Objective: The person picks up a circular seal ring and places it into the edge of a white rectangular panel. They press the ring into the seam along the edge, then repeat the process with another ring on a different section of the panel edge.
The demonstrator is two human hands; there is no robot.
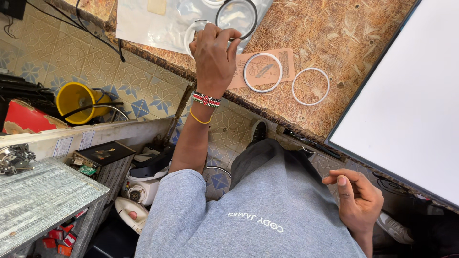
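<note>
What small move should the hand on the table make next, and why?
Probably lift the white ring straight up, clear of the plastic sheet. The left hand already curls its fingertips over that ring, and a black ring lies close beside it, so sliding sideways might disturb it. The right hand is open, away from the table.

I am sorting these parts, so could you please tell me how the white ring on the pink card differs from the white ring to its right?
The carded white ring has a thicker band, while the bare white ring is thinner. The carded white ring lies on a pinkish card, whereas the bare white ring rests directly on the brown tabletop. Both are round, white, lying flat and similar in width.
</note>
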